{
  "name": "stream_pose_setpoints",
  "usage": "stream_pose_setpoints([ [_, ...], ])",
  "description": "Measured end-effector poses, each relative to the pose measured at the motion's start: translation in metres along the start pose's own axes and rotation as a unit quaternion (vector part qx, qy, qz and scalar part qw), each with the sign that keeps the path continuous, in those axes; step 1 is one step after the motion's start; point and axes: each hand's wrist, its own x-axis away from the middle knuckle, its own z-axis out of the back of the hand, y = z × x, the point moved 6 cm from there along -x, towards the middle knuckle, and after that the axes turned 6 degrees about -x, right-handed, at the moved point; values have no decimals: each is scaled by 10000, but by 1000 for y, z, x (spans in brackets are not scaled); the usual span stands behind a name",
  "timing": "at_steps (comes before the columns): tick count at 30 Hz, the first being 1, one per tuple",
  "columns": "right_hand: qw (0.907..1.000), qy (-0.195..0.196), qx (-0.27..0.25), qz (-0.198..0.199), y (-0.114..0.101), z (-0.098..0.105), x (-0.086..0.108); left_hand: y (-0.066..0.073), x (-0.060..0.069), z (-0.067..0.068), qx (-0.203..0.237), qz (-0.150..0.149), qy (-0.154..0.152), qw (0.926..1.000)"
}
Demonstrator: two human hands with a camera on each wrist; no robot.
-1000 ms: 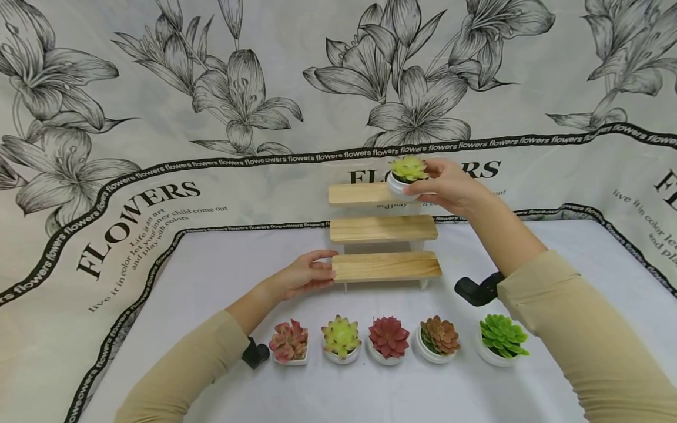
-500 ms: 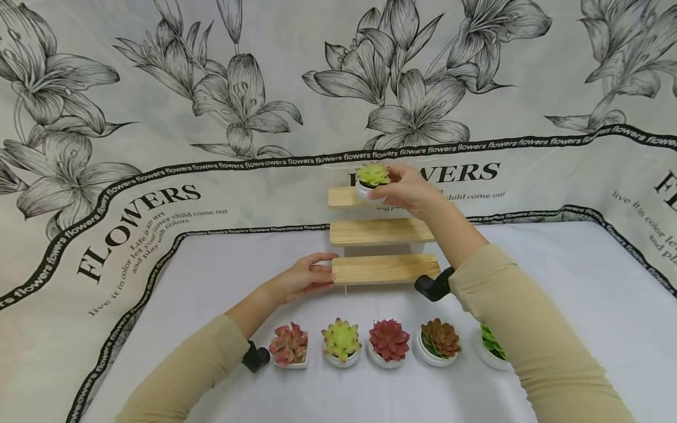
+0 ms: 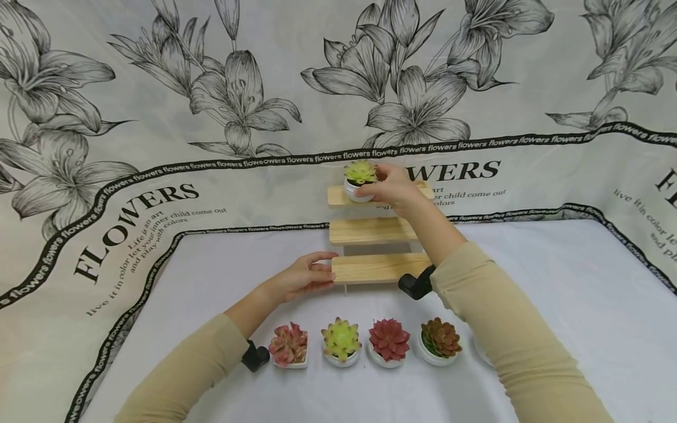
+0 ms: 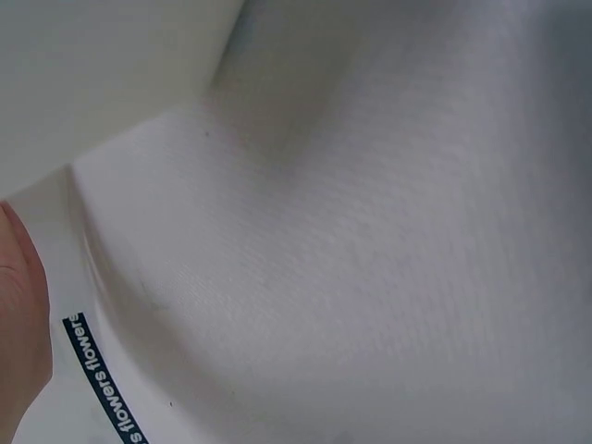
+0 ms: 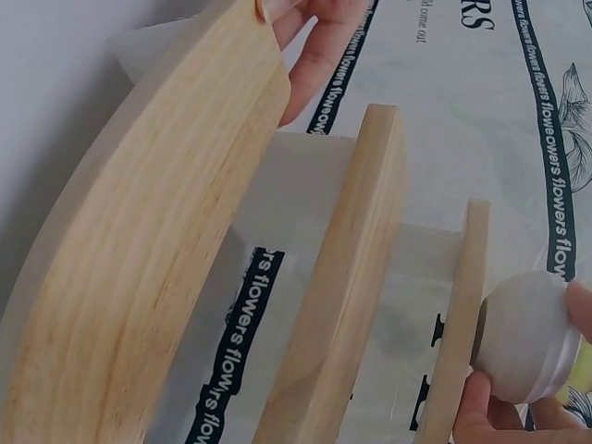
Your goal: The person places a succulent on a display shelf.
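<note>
My right hand (image 3: 390, 191) grips a small white pot with a yellow-green succulent (image 3: 360, 174) at the left part of the top step of a wooden three-step display stand (image 3: 375, 232). In the right wrist view, the round white pot (image 5: 529, 338) has its base at the top board, touching or nearly so. My left hand (image 3: 302, 277) pinches the left end of the bottom step, and its fingers (image 5: 319, 55) show at that board's end in the right wrist view. The left wrist view catches only an edge of the left hand (image 4: 23, 314).
In front of the stand is a row of potted succulents: pinkish-red (image 3: 288, 345), yellow-green with red tips (image 3: 341, 341), dark red (image 3: 389, 341) and brown (image 3: 440, 339). A further white pot (image 3: 482, 351) is mostly behind the right sleeve. A flower-printed cloth (image 3: 264, 194) hangs behind.
My right hand has moved left along the top step with the potted succulent, from the right part to the left part. The left hand has stayed on the bottom step.
</note>
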Motion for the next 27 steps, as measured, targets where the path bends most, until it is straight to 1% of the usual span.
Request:
stream_pose_setpoints([
  [9,9994,226,217,-170,2,-1,-4,1,1,0,-59,12,-2,10000],
  [13,9996,202,72,-191,1,-6,-4,0,1,1,-64,62,46,9999],
  [17,9997,170,-116,-127,0,-8,-3,-2,0,1,-76,65,79,9999],
  [20,9996,199,-177,-103,-1,-5,-2,-1,-1,1,-120,39,65,9999],
  [23,9997,203,-94,-127,-2,0,1,0,-1,0,-124,63,60,9999],
  [27,10000,63,27,-56,-6,9,7,0,-1,1,-98,100,123,9998],
])
